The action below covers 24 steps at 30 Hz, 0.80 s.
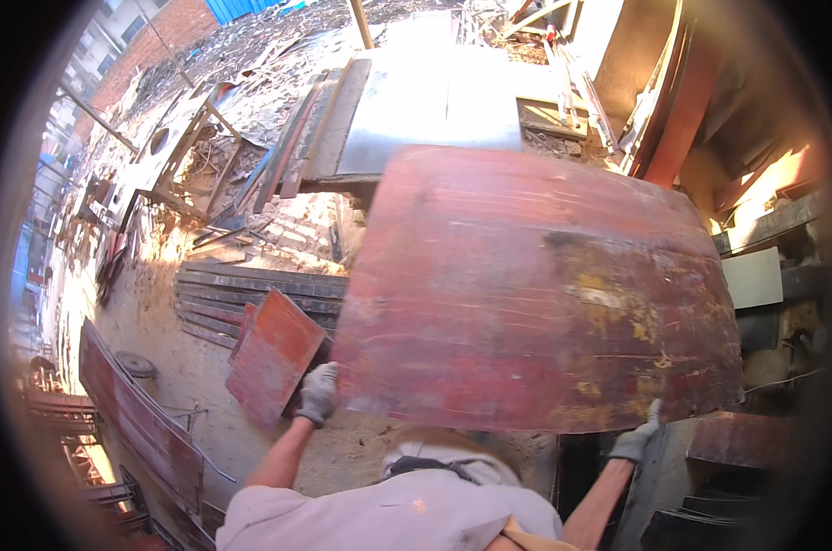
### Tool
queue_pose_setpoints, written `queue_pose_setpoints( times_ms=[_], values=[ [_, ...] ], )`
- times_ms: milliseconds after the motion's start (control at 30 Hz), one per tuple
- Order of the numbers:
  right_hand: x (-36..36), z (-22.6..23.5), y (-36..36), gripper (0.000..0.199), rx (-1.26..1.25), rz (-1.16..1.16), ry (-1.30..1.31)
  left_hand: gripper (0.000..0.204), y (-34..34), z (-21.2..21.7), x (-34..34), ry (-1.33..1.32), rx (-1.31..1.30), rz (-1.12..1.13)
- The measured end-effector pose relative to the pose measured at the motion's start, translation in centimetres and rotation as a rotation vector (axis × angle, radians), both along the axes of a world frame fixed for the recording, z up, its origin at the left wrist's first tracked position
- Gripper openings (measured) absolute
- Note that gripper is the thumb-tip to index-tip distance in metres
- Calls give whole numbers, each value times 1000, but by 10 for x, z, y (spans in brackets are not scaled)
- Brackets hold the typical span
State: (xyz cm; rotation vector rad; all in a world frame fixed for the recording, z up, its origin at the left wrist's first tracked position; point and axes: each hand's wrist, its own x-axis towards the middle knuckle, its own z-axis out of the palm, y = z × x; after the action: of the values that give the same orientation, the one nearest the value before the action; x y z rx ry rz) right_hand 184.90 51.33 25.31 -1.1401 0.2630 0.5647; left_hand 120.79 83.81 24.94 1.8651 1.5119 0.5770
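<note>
A large, worn red-brown panel [471, 294], scuffed and marked with yellow and dark patches, spans the space before my body. My left hand [319, 393], in a grey glove, is closed on its left edge near the near corner. On the near edge, toward the right, my gloved right hand [635, 441] grips the panel, its thumb on top and its other fingers hidden underneath. The panel's far edge overlaps a bright, sunlit sheet [434, 101] on a stack; whether it rests there, I cannot tell.
Left of my left hand leans a smaller red board [278, 354], near stacked dark beams [251, 294]. Another long red panel [140, 413] stands at the far left, by a round disc [136, 365]. Boards [742, 441] lie low at the right; tall planks [682, 101] lean behind.
</note>
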Motion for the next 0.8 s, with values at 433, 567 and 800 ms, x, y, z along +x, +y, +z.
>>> queue_pose_setpoints(
  times_ms=[433,567,800],
  values=[
    [-67,-57,114,57,-38,-108,254,49,48,-89,-143,4,-57,654],
    [-80,-86,152,56,18,-33,281,64,98,-107,-120,-213,-241,1216],
    [-105,-103,248,55,-25,-17,177,87,169,-89,-101,-736,-97,1583]
  ],
)
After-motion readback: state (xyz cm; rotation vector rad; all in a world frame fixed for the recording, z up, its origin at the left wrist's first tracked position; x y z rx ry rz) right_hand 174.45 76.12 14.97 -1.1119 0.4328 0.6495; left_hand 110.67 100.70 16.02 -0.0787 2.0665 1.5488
